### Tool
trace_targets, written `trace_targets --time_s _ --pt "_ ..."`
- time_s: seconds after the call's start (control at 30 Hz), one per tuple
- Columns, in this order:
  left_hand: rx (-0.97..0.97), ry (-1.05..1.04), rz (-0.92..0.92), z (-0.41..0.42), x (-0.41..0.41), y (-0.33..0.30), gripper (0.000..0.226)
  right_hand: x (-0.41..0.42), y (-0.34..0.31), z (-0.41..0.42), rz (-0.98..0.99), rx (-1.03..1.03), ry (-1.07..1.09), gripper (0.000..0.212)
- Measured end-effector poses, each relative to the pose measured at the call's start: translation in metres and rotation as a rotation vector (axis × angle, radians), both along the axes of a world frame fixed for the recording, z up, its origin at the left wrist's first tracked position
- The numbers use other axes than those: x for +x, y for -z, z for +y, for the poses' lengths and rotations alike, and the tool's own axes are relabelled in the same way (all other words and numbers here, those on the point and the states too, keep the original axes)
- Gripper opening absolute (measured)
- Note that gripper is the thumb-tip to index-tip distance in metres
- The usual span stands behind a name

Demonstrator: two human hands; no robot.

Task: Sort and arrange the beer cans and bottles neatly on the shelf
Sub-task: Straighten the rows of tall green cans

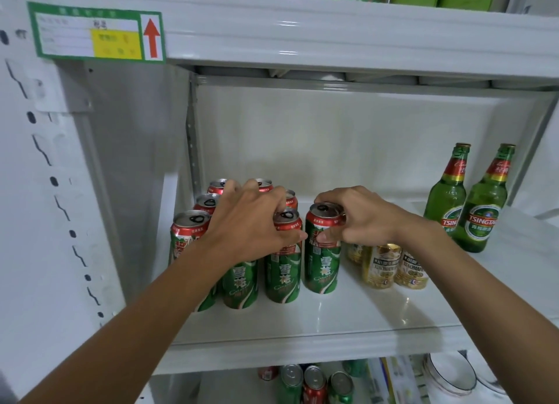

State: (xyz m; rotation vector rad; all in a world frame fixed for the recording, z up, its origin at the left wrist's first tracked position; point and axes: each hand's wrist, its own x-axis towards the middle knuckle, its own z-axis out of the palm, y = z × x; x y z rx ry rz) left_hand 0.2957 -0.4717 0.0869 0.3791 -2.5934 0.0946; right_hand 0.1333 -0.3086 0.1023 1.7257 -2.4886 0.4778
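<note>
Several green-and-red beer cans [190,234] stand grouped at the left of the white shelf [302,337]. My left hand [254,225] lies over the top of the group, fingers curled around one front can [284,270]. My right hand [360,216] grips the top of the rightmost green can [322,264], thumb on its side. Gold cans [382,267] stand just right of it, partly hidden under my right wrist. Two green Tsingtao bottles [481,213] stand upright at the far right.
The shelf above [332,34] carries a green-bordered label with a red arrow [96,34] and holds brown bottles and green boxes. More cans [314,385] and white bowls [450,373] sit on the shelf below. A slotted white upright [54,191] runs down the left.
</note>
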Motion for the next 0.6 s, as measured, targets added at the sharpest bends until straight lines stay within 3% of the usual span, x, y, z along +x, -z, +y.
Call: trace_targets --time_s 0.6 --pt "0.035 0.051 -0.078 -0.007 0.009 -0.01 0.055 0.018 -0.002 -0.006 -0.056 -0.011 -0.015 0.046"
